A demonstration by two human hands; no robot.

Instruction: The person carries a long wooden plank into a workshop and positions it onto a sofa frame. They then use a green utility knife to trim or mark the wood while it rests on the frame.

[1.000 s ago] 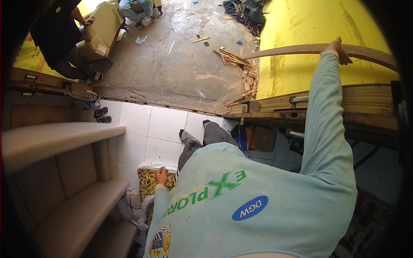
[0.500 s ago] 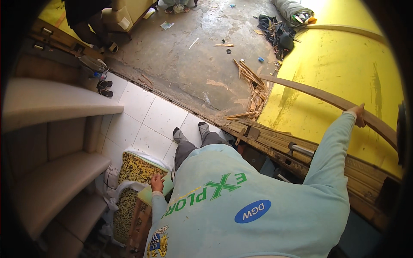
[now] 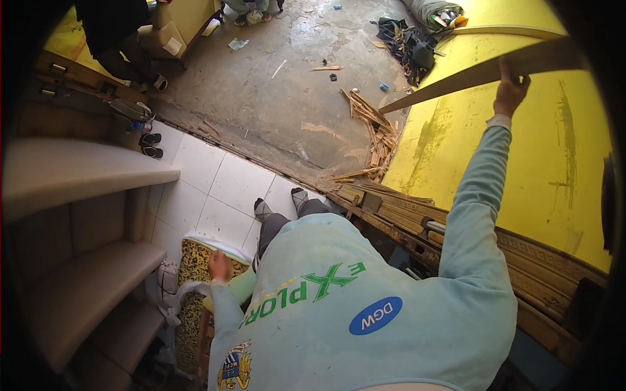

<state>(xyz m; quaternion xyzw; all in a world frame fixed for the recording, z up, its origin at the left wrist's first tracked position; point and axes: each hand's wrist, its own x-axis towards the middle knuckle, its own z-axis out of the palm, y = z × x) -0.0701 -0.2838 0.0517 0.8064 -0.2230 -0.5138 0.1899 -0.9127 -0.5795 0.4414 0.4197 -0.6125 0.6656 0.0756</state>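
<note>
My right hand (image 3: 512, 88) is raised at arm's length and grips a long, slightly curved wooden strip (image 3: 456, 77) that stretches above a large yellow panel (image 3: 521, 156). My left hand (image 3: 218, 267) lies low beside my hip, fingers spread flat on a yellow-and-black patterned cushion (image 3: 192, 274) on a small stool. I wear a pale green sweatshirt. My legs and grey socks (image 3: 280, 202) stand on white floor tiles (image 3: 222, 189).
Stepped wooden shelves (image 3: 78, 176) fill the left side. Scrap wood strips (image 3: 372, 127) lie on the concrete floor (image 3: 274, 98). Carved wooden frames (image 3: 456, 234) lean under the yellow panel. Black sandals (image 3: 151, 144), a person by an armchair (image 3: 111, 32) and a heap of bags (image 3: 417, 39) are farther off.
My right hand has carried the wooden strip higher and farther out over the yellow panel. My view has tilted. My left hand stays on the patterned cushion.
</note>
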